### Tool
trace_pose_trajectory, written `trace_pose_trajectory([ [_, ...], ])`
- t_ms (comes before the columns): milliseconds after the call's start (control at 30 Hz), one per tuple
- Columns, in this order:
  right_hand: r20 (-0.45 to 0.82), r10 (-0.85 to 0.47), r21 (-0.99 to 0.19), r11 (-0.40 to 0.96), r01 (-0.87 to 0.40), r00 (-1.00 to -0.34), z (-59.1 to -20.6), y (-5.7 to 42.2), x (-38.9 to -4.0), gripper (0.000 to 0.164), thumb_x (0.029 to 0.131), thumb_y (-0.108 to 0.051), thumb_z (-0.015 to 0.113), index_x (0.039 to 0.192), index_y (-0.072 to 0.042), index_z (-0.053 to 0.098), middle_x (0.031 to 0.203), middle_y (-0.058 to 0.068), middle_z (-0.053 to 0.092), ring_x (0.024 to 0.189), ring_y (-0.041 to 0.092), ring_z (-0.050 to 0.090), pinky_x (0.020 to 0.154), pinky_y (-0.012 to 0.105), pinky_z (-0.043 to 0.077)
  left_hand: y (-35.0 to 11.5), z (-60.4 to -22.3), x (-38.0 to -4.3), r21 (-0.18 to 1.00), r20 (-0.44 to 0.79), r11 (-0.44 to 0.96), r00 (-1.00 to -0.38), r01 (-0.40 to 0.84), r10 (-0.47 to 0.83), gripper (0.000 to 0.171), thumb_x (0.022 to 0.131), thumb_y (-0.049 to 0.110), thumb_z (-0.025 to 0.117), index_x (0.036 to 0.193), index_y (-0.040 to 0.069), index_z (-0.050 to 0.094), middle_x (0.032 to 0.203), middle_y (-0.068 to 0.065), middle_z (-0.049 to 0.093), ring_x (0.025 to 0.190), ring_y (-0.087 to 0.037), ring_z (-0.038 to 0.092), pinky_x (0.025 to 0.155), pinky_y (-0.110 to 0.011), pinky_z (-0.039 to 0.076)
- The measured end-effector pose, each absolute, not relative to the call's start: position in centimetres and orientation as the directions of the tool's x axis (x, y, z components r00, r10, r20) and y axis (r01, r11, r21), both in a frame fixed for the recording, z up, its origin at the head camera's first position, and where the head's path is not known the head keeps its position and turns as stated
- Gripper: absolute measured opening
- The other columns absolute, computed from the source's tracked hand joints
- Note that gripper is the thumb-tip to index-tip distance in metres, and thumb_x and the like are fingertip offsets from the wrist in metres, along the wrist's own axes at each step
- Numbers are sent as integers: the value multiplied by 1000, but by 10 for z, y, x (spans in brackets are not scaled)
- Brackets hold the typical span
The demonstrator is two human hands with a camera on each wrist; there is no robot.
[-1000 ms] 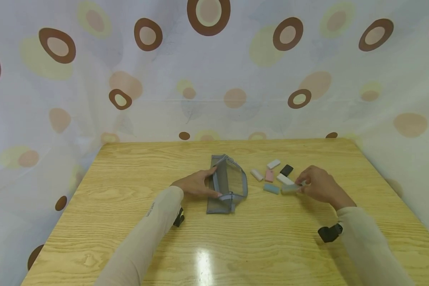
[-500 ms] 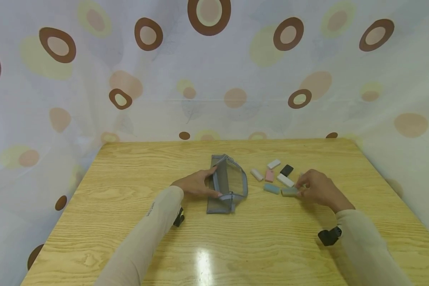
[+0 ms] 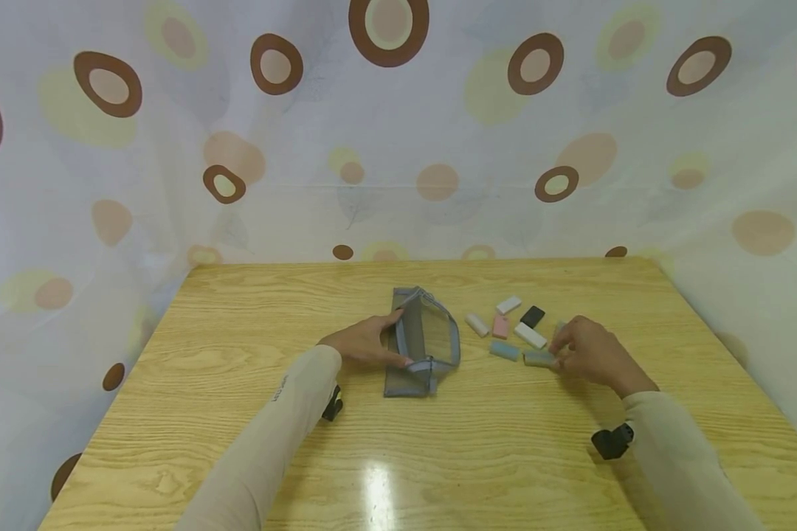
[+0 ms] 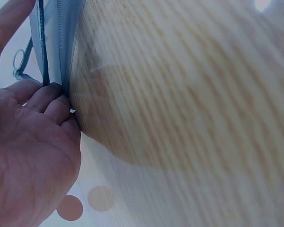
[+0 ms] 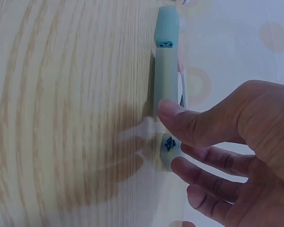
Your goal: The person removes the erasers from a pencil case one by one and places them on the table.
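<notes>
A grey mesh zip pouch (image 3: 438, 335) lies on the table with its mouth spread toward the right. My left hand (image 3: 365, 341) holds it, thumb on the near edge and fingers at the far edge; in the left wrist view the fingers curl at the zipped rim. My right hand (image 3: 591, 354) is low over the table, thumb tip at the right end of a beige-grey, eraser-like block (image 3: 538, 358). In the right wrist view, thumb and fingers are apart, and a pale block with a blue print (image 5: 169, 145) shows behind the gap. A light blue block (image 3: 504, 349) lies end to end with the beige-grey one.
Between pouch and right hand lie more small blocks: a white one (image 3: 530, 335), a black one (image 3: 533, 317), a pink one (image 3: 500, 327), and two pale ones farther left and back. A patterned curtain (image 3: 398, 147) hangs behind the wooden table (image 3: 305, 457).
The beige-grey block, tilted over the white one in my right hand before, now lies flat beside the light blue block. My right hand has drawn down slightly. The left hand stays put.
</notes>
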State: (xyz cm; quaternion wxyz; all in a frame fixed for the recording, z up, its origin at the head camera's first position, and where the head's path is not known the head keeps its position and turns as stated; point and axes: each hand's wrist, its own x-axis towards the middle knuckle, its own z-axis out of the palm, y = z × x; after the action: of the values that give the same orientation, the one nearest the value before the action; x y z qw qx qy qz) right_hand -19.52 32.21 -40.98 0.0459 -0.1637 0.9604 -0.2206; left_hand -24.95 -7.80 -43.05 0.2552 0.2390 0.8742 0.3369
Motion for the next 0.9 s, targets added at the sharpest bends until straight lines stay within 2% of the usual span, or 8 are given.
trace_pose_trajectory([
  [300, -14, -287, -439, 862, -253, -958, -413, 320, -192, 9, 77, -4, 84, 85, -1, 80, 103, 23, 65, 89, 34, 62, 73, 53, 54, -78, -432, -251, 709, -286, 659, -752, 250, 594, 108, 88, 41, 79, 164, 12, 9, 168, -15, 14, 154, -32, 14, 123, -48, 21],
  [667, -34, -276, -447, 864, -232, -961, -407, 316, -188, 23, 77, -9, 87, 96, 3, 79, 111, 27, 62, 82, 29, 59, 68, 47, 53, -78, -431, -249, 713, -276, 658, -765, 243, 582, 108, 88, 43, 79, 164, 14, 9, 168, -13, 15, 154, -31, 15, 122, -48, 22],
  [900, -29, -273, -421, 876, -236, -962, -404, 307, -188, 7, 79, -5, 82, 86, -3, 81, 103, 19, 66, 91, 33, 62, 74, 53, 54, -77, -431, -246, 696, -275, 676, -778, 244, 564, 108, 87, 48, 78, 164, 15, 9, 168, -10, 18, 153, -30, 18, 122, -48, 24],
])
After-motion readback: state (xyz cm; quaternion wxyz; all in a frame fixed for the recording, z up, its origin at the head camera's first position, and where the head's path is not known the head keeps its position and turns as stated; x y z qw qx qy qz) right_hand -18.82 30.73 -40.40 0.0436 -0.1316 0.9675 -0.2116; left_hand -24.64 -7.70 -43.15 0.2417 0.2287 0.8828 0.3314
